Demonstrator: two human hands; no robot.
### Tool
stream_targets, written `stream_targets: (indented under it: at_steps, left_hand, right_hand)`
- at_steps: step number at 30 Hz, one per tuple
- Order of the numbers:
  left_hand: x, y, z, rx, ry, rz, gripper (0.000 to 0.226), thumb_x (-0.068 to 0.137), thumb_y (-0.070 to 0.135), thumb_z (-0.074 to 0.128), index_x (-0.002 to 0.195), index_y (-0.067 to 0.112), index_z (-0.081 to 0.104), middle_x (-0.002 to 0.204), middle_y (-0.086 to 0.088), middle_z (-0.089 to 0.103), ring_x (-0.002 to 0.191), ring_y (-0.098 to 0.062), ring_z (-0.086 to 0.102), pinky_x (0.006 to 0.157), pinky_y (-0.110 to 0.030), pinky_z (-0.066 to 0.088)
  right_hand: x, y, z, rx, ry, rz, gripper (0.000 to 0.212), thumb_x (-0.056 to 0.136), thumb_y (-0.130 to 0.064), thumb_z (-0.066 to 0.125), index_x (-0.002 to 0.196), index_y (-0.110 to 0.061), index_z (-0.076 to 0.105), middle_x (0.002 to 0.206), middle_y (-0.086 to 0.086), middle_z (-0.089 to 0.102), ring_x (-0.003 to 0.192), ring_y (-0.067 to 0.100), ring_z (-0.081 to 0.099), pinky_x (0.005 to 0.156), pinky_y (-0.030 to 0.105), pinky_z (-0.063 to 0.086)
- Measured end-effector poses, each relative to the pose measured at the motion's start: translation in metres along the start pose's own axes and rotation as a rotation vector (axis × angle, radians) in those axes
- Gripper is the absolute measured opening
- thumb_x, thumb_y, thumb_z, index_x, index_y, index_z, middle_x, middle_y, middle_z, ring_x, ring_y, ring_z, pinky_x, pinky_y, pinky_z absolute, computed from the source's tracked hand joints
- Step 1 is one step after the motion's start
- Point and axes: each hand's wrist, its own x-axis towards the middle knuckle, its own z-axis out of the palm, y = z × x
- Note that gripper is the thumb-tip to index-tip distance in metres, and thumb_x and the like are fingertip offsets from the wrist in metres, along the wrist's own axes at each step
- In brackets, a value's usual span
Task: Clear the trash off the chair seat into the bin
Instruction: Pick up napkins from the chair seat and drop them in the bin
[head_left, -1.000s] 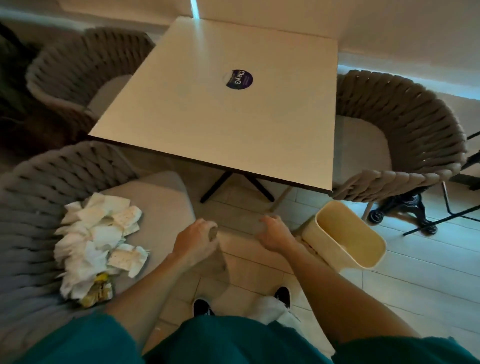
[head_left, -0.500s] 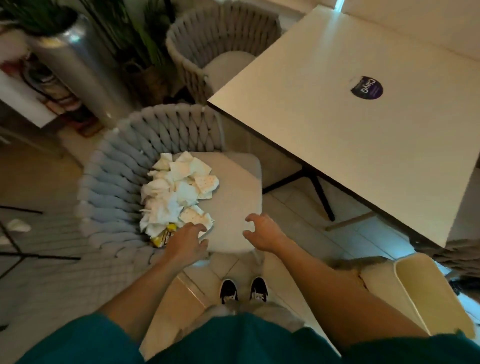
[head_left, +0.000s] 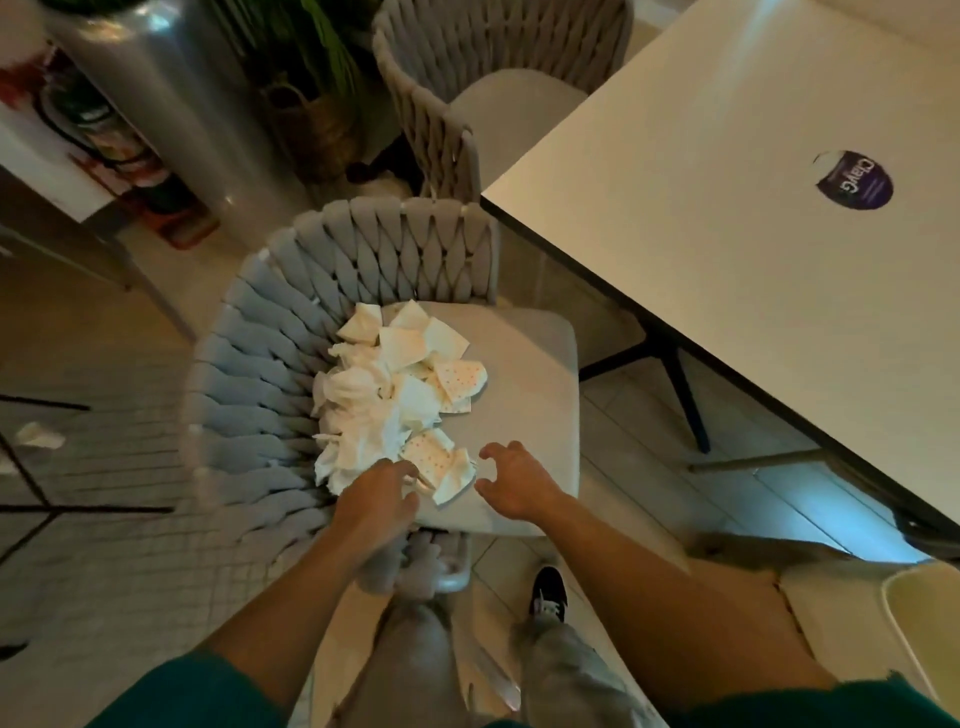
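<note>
A heap of crumpled white napkins and paper scraps (head_left: 387, 395) lies on the grey cushion of a woven chair (head_left: 249, 395) in front of me. My left hand (head_left: 376, 501) rests on the near edge of the heap, fingers touching the paper; whether it grips anything I cannot tell. My right hand (head_left: 511, 483) hovers over the bare cushion just right of the heap, fingers curled apart and holding nothing. The cream bin (head_left: 922, 623) shows only partly at the lower right edge, on the floor.
A white square table (head_left: 753, 208) with a purple sticker stands to the right on black legs. A second woven chair (head_left: 467, 78) is behind, with plants and a metal cylinder (head_left: 171, 88) at the upper left. A paper scrap (head_left: 39, 436) lies on the floor, left.
My view has swung left from the bin to the chair. Both hands have moved forward over the seat; the left hand now touches the heap's near edge.
</note>
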Motion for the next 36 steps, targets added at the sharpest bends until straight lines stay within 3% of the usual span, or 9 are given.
stream_targets:
  at_steps: [15,20,24,28,31,32,34,36]
  left_hand:
    - [0.135,-0.039,0.043,0.098,-0.182,0.291,0.049,0.086,0.011,0.054,0.133,0.021,0.049,0.139,-0.001,0.044,0.13,-0.022,0.038,0.101,-0.037,0.041]
    - [0.164,-0.053,0.065,0.117,-0.092,0.533,0.058,0.07,0.005,0.07,0.124,0.015,0.055,0.132,-0.008,0.053,0.118,-0.029,0.052,0.084,-0.043,0.054]
    - [0.174,-0.045,0.076,0.118,-0.085,0.526,0.067,0.081,0.023,0.058,0.144,0.02,0.035,0.153,-0.006,0.03,0.135,-0.024,0.037,0.098,-0.04,0.044]
    - [0.187,-0.042,0.087,0.228,-0.105,0.511,0.079,0.082,0.019,0.066,0.149,0.022,0.023,0.157,-0.005,0.021,0.136,-0.024,0.037,0.099,-0.036,0.043]
    - [0.191,-0.037,0.086,0.263,-0.094,0.498,0.055,0.084,0.023,0.058,0.137,0.02,0.041,0.151,-0.006,0.031,0.125,-0.025,0.049,0.093,-0.038,0.045]
    - [0.191,-0.035,0.084,0.274,-0.058,0.508,0.042,0.085,0.029,0.048,0.126,0.018,0.05,0.143,-0.007,0.041,0.115,-0.026,0.056,0.086,-0.038,0.047]
    - [0.189,-0.03,0.079,0.248,-0.019,0.517,0.038,0.082,0.037,0.036,0.102,0.015,0.059,0.118,-0.009,0.057,0.094,-0.028,0.063,0.072,-0.038,0.049]
    - [0.187,-0.033,0.077,0.269,-0.005,0.514,0.018,0.079,0.026,0.056,0.093,0.015,0.059,0.105,-0.008,0.06,0.083,-0.028,0.064,0.062,-0.036,0.049]
  right_hand:
    - [0.171,-0.022,0.007,0.147,0.201,0.168,0.061,0.091,-0.034,0.057,0.146,-0.023,0.031,0.137,0.011,0.039,0.113,0.031,0.057,0.095,0.037,0.05]
    - [0.213,-0.014,0.013,0.286,0.296,0.268,0.069,0.091,-0.033,0.06,0.148,-0.021,0.022,0.138,0.016,0.034,0.12,0.035,0.051,0.097,0.038,0.048]
    - [0.234,-0.008,0.021,0.421,0.355,0.33,0.077,0.088,-0.032,0.065,0.148,-0.023,0.017,0.135,0.018,0.035,0.118,0.036,0.052,0.094,0.04,0.048]
    - [0.242,-0.004,0.026,0.553,0.384,0.364,0.079,0.083,-0.025,0.07,0.145,-0.025,0.022,0.129,0.017,0.043,0.112,0.033,0.055,0.088,0.035,0.049]
    - [0.242,-0.003,0.025,0.63,0.427,0.365,0.071,0.079,-0.019,0.075,0.137,-0.022,0.033,0.124,0.014,0.048,0.104,0.027,0.056,0.076,0.029,0.047]
    - [0.242,-0.003,0.024,0.661,0.436,0.375,0.068,0.079,-0.017,0.075,0.133,-0.021,0.036,0.123,0.013,0.049,0.101,0.024,0.056,0.071,0.026,0.047]
    - [0.241,-0.001,0.021,0.698,0.451,0.378,0.059,0.079,-0.012,0.075,0.126,-0.022,0.041,0.121,0.012,0.05,0.095,0.02,0.053,0.058,0.02,0.046]
    - [0.237,0.0,0.018,0.699,0.467,0.361,0.052,0.08,-0.007,0.072,0.12,-0.023,0.043,0.12,0.011,0.05,0.094,0.02,0.053,0.051,0.016,0.043]
